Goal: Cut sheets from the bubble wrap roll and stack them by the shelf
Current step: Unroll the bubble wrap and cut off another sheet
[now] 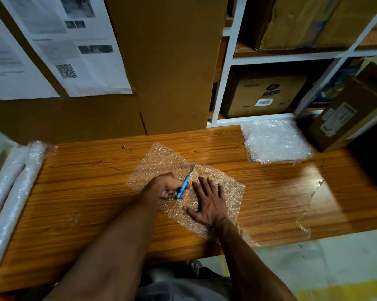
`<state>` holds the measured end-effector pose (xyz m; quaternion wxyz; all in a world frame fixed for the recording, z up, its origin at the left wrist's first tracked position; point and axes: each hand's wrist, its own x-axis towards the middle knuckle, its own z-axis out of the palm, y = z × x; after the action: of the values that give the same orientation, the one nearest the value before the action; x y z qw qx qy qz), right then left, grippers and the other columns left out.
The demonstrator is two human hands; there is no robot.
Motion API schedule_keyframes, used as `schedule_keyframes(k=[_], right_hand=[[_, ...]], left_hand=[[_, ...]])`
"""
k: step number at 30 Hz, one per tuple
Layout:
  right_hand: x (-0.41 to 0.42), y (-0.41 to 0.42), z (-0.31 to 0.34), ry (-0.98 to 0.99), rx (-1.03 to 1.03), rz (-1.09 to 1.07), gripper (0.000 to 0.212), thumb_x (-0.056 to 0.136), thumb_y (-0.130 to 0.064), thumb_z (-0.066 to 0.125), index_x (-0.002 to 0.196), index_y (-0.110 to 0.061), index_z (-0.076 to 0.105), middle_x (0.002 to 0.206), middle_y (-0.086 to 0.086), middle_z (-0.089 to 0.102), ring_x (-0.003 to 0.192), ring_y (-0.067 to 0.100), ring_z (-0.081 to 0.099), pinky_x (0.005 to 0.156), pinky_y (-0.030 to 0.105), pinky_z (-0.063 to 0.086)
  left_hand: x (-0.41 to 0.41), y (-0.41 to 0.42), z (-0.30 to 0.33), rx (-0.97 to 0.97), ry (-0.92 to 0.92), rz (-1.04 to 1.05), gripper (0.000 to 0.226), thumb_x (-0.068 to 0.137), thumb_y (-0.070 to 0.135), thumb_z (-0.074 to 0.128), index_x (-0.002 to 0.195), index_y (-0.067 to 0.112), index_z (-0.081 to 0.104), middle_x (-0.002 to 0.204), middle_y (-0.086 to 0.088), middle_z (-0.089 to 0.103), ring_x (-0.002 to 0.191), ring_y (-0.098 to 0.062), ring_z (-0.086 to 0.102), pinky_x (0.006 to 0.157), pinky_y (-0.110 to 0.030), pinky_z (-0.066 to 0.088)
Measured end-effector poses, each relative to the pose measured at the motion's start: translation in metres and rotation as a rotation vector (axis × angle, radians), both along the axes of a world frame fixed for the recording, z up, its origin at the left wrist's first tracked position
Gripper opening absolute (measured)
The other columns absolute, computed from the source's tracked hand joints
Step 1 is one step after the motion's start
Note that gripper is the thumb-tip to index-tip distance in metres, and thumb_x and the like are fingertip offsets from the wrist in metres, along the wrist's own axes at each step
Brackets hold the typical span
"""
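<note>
Bubble wrap sheet (161, 166) is laid flat near the middle of the wooden table (79, 187), turned askew, its long axis running from the far left toward the near right edge. Blue-handled scissors (184, 186) are gripped by the curled fingers of the left hand (169, 187); the blades are pointed away and slightly right, into the sheet. The wrap is pressed down by the right hand (209, 203), palm flat and fingers spread and straight, just right of the scissors. A stack of cut sheets (274, 141) is seen at the far right, touching the white shelf (222, 83). The bubble wrap roll (11, 192) is lying along the table's left end.
</note>
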<state>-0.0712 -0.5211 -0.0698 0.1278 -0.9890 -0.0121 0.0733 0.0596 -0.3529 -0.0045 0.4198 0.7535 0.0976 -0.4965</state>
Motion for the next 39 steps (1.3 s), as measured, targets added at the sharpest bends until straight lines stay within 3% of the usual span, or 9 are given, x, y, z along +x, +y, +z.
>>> schedule_keyframes(k=[4,9,15,21,24,27,31,35,39], right_hand=[[-0.002,0.001,-0.002,0.001,-0.002,-0.001,0.105,0.084,-0.097,0.022,0.167,-0.034,0.01,0.176,0.0,-0.001,0.162,0.028,-0.005,0.127,0.062,-0.005],[-0.005,0.0,0.001,-0.003,0.007,-0.004,0.104,0.086,-0.095,0.025,0.167,-0.031,0.014,0.176,0.0,0.0,0.162,0.028,-0.004,0.126,0.062,-0.005],[-0.006,-0.002,0.001,0.0,0.01,-0.014,0.103,0.086,-0.096,0.025,0.167,-0.034,0.008,0.176,-0.001,-0.003,0.162,0.027,-0.007,0.126,0.061,-0.006],[-0.006,-0.003,0.003,-0.017,0.031,-0.079,0.101,0.087,-0.093,0.027,0.167,-0.033,0.013,0.176,0.0,0.003,0.162,0.028,-0.002,0.127,0.059,-0.005],[-0.006,-0.007,0.004,-0.02,0.041,-0.102,0.101,0.087,-0.093,0.028,0.166,-0.031,0.014,0.176,0.001,0.006,0.162,0.027,0.001,0.127,0.06,0.0],[-0.007,-0.008,0.005,-0.045,0.043,-0.099,0.102,0.088,-0.091,0.032,0.166,-0.028,0.014,0.175,0.003,0.012,0.161,0.029,0.007,0.127,0.061,0.007],[-0.005,-0.003,0.011,-0.038,0.037,-0.066,0.1,0.088,-0.088,0.036,0.167,-0.03,0.01,0.175,0.002,0.012,0.161,0.028,0.006,0.127,0.059,0.007],[-0.004,0.002,0.01,-0.016,0.051,-0.014,0.1,0.089,-0.089,0.035,0.167,-0.035,0.001,0.176,0.002,0.004,0.161,0.031,0.001,0.127,0.061,0.005],[0.003,0.008,0.014,0.008,0.043,0.024,0.096,0.09,-0.086,0.037,0.163,-0.046,-0.009,0.176,0.004,-0.006,0.16,0.036,-0.005,0.126,0.061,0.0]], left_hand=[[0.002,-0.009,0.009,0.019,-0.045,-0.011,0.028,0.093,0.023,0.075,0.107,-0.001,0.074,0.08,-0.014,0.074,0.047,-0.007,0.052,0.04,-0.016,0.042],[0.0,-0.018,0.003,-0.057,-0.148,0.121,0.046,0.09,0.016,0.079,0.122,-0.008,0.057,0.074,-0.013,0.072,0.046,-0.01,0.063,0.039,-0.021,0.043],[0.004,-0.015,0.02,-0.181,-0.197,0.205,0.036,0.085,0.028,0.084,0.097,-0.003,0.07,0.074,-0.014,0.07,0.038,-0.006,0.055,0.036,-0.017,0.038],[0.002,0.006,0.021,-0.246,-0.113,0.149,0.042,0.086,0.023,0.082,0.108,-0.009,0.068,0.09,-0.018,0.072,0.064,-0.016,0.07,0.052,-0.022,0.056],[-0.003,0.02,0.016,-0.202,-0.13,0.073,0.042,0.086,0.03,0.084,0.106,-0.005,0.072,0.089,-0.02,0.072,0.066,-0.02,0.063,0.057,-0.027,0.048],[-0.01,0.032,0.013,-0.194,-0.111,-0.048,0.052,0.077,0.046,0.089,0.094,-0.001,0.073,0.083,-0.021,0.072,0.061,-0.017,0.06,0.051,-0.024,0.044],[-0.02,0.035,0.018,-0.326,-0.022,0.029,0.028,0.093,0.026,0.074,0.105,0.002,0.071,0.093,-0.017,0.075,0.071,-0.015,0.071,0.055,-0.019,0.056],[-0.023,0.038,0.017,-0.3,-0.11,0.076,0.017,0.101,0.02,0.066,0.102,0.004,0.071,0.094,-0.016,0.075,0.063,-0.01,0.07,0.045,-0.014,0.047],[-0.028,0.043,0.023,-0.271,-0.076,0.01,0.033,0.1,0.032,0.067,0.108,0.0,0.07,0.088,-0.01,0.075,0.063,-0.007,0.067,0.046,-0.013,0.044]])
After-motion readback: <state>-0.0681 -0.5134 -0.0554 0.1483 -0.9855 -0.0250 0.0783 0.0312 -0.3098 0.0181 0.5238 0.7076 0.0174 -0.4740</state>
